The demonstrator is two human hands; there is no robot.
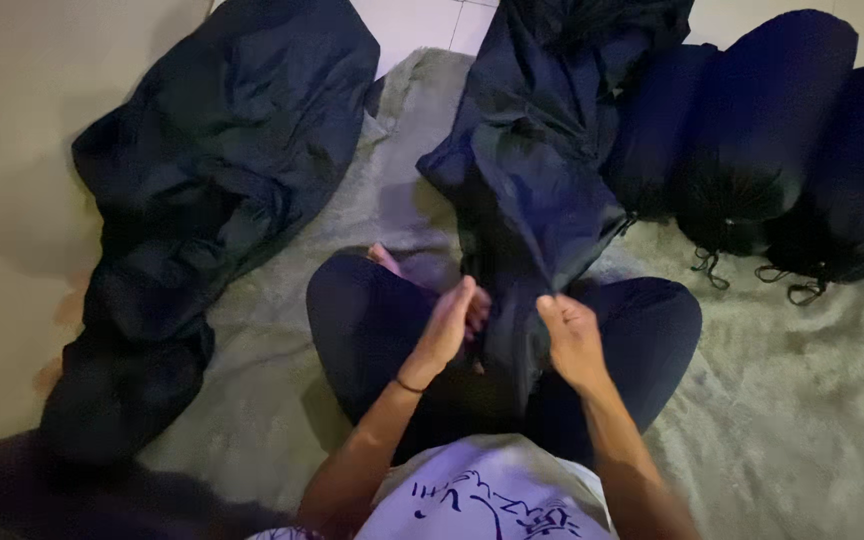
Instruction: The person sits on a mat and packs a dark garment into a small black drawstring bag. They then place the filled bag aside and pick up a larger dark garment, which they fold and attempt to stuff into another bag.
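Both forearms reach forward over crossed legs; left hand (444, 330) flat, fingers together, thin band at wrist; right hand (572, 340) curled, seemingly pinching, thumb up; hands near, not touching

Fingertips of the left hand (444, 330) are hidden behind the dark cloth (532, 210) just beyond them; grip cannot be told. Right hand (572, 340): thumb side is buried in the same fold. Cloth's top is cut by the upper edge. Rolled dark bundles (802, 130), well right of the fingers, run off frame. Both forearms are cut at the bottom.
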